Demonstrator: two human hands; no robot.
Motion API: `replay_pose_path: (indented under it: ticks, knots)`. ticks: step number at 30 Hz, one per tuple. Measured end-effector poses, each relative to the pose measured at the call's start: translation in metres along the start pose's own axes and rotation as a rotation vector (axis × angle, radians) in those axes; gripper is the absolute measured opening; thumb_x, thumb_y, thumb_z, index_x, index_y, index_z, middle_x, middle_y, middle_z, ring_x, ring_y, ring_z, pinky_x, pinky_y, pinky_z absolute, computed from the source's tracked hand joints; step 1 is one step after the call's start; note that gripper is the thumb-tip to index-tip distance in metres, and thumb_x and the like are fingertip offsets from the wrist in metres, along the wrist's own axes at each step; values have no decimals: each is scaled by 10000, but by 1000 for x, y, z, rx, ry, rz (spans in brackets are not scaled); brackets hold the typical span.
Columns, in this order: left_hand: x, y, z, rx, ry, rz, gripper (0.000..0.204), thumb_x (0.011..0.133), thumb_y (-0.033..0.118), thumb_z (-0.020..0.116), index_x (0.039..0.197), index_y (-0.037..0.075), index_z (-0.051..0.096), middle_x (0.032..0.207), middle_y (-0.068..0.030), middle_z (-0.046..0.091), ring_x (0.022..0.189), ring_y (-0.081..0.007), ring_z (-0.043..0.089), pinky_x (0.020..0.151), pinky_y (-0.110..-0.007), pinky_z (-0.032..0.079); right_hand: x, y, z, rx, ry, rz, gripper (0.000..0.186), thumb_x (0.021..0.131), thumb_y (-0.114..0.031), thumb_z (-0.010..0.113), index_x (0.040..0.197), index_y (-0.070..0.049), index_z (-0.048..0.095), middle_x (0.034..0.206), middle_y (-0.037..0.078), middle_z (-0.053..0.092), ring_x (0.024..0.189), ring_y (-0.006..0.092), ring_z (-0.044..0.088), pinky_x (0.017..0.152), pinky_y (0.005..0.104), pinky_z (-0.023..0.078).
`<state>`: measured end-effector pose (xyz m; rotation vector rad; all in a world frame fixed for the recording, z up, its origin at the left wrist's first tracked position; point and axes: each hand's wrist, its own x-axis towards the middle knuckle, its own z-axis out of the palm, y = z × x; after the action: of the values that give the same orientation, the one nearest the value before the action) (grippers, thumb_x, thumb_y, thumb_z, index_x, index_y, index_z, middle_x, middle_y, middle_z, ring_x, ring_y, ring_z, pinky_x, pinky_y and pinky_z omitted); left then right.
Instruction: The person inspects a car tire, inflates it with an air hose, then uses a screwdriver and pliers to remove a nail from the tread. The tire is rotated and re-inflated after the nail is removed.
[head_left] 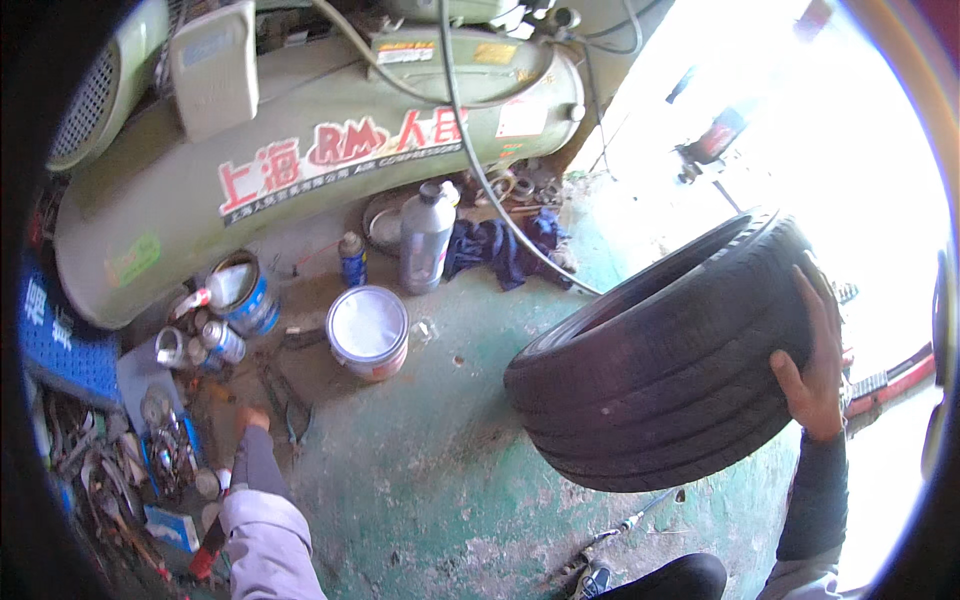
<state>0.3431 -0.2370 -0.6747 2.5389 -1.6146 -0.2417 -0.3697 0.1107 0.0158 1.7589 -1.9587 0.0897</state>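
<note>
Grey-sleeved left hand [250,418], fingers hidden, grip cannot be told, reaching low among floor clutter beside pliers [285,405]. Right hand [815,370], fingers spread flat on a black tyre [665,365], propping it tilted off the green floor [440,490]. White-lidded paint can [368,330] beyond left fingers.

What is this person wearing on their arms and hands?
Both hands are bare, with no gloves. The left hand comes out of a snug dark grey inner cuff, with a looser pale lilac-grey outer sleeve higher up the arm. The right hand shows the same layering: a long, close-fitting dark grey sleeve over the forearm and a light grey edge near the elbow.
</note>
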Motion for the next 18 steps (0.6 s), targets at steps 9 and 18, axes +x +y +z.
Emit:
replay_pose_path:
  ticks: [9,18]
  knots:
    - [-18,-7,-11,-155,-177,-87,489,1005,390,674,1130,-71,780,1239,-304,752,1164,-470,731,977,-551,569,0,2,2,-5,43,2,929,929,-681,637,1605,-54,521,1680,255,456,1569,473,401,1268,616,313]
    - [-165,58,-226,-1879,-560,-471,273,1096,334,555,857,205,528,665,83,498,497,-86,427,461,-304,365,-19,16,16,272,399,150,727,938,-420,729,1512,-2,574,1555,222,572,1489,389,504,1231,518,387]
